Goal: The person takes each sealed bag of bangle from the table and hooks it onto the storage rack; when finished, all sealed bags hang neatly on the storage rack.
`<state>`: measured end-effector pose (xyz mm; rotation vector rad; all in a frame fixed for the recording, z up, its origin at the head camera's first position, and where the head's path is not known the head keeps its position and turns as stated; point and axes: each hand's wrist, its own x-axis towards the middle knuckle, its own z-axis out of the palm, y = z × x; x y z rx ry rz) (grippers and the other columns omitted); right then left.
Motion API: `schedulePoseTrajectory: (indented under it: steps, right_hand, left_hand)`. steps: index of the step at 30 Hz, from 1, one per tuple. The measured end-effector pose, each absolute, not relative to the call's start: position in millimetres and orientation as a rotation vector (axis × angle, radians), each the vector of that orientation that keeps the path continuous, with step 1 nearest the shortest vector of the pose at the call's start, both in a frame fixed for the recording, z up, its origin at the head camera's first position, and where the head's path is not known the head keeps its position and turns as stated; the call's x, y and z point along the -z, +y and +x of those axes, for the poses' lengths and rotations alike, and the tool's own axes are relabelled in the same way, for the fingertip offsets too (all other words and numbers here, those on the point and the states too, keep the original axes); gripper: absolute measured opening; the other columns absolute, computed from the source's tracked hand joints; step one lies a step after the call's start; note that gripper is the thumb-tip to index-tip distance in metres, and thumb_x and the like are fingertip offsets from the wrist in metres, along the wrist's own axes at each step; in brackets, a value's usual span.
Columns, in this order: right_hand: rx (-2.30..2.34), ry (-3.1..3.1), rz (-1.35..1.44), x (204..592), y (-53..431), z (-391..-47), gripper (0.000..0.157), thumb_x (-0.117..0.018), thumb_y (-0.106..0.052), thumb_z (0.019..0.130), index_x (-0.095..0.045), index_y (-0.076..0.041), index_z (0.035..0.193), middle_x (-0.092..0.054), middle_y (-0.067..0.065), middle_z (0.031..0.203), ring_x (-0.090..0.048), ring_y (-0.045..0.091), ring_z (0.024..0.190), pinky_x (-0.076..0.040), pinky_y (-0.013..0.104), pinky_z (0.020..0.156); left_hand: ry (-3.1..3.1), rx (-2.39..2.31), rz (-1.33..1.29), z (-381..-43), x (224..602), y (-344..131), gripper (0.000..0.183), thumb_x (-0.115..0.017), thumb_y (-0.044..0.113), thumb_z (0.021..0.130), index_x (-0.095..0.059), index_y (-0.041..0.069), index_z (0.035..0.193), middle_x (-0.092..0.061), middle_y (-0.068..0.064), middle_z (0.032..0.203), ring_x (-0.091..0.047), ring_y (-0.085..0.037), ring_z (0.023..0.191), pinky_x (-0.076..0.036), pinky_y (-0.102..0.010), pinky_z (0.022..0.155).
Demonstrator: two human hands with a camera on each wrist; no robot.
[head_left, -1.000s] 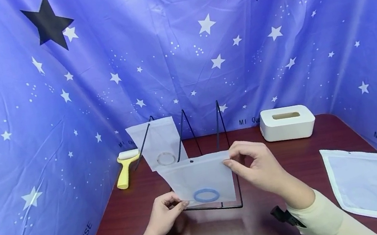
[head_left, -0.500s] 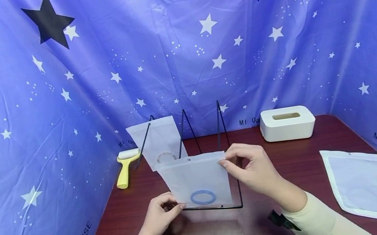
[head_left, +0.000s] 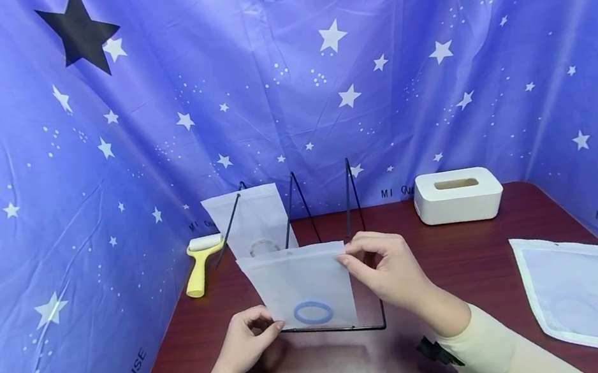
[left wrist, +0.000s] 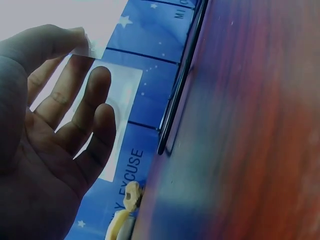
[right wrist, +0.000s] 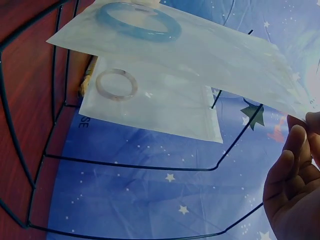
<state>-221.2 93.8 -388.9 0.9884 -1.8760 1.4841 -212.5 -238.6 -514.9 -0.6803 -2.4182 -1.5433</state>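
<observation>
My left hand [head_left: 245, 349] pinches the lower left corner of a frosted zip bag [head_left: 301, 279] between thumb and fingers. At the bag's upper right corner, my right hand [head_left: 389, 269] pinches the edge. A blue bangle [right wrist: 135, 36] shows through near the bag's bottom. The bag is held upright at the front of a black wire rack [head_left: 371, 328], overlapping it in the head view. Behind it, a second frosted bag [head_left: 257, 218] with a pale, brown-tinged bangle [right wrist: 101, 92] leans in the rack's left part. In the left wrist view, the remaining left fingers spread loosely below the corner.
A yellow-handled lint roller [head_left: 197, 279] lies left of the rack. A white tissue box [head_left: 458, 201] stands at the back right. A larger white-edged bag [head_left: 582, 292] lies flat on the right of the dark red table [head_left: 461, 265]. Blue starry curtain surrounds the table.
Both hands and the bag with the blue bangle have shifted left across the front of the rack. The grip on both corners is unchanged. The rear bag stays put.
</observation>
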Motion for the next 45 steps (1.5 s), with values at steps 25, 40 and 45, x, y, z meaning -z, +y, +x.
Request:
schedulePoseTrajectory:
  steps: [25, 40, 45]
  right_hand:
    - [-1.51, -1.985, 0.892, 398, 84, -230, 0.01, -0.082, -0.01, 0.092, -0.08, -0.02, 0.089, -0.058, -0.007, 0.069, -0.049, 0.012, 0.055, -0.04, 0.024, 0.048]
    - [-1.497, -2.006, 0.791, 400, 82, -259, 0.005, -0.082, -0.011, 0.092, -0.08, -0.015, 0.089, -0.071, -0.003, 0.081, -0.055, 0.013, 0.059, -0.045, 0.025, 0.053]
    - [-1.529, -2.038, 0.751, 400, 82, -267, 0.003, -0.083, -0.015, 0.092, -0.082, -0.012, 0.092, -0.074, -0.002, 0.088, -0.057, 0.014, 0.061, -0.047, 0.026, 0.054]
  left_hand:
    - [-2.471, 1.437, -0.556, -219, 520, -254, 0.014, -0.084, 0.01, 0.09, -0.077, 0.022, 0.086, -0.067, 0.007, 0.082, -0.058, -0.009, 0.068, -0.05, -0.027, 0.061]
    - [-2.475, 1.392, -0.38, -232, 519, -255, 0.014, -0.084, 0.007, 0.089, -0.076, 0.017, 0.092, -0.07, 0.003, 0.074, -0.061, -0.012, 0.065, -0.051, -0.029, 0.061]
    - [-2.461, 1.443, -0.404, -239, 517, -260, 0.013, -0.085, 0.012, 0.09, -0.076, 0.022, 0.091, -0.07, 0.006, 0.074, -0.062, -0.013, 0.066, -0.051, -0.028, 0.062]
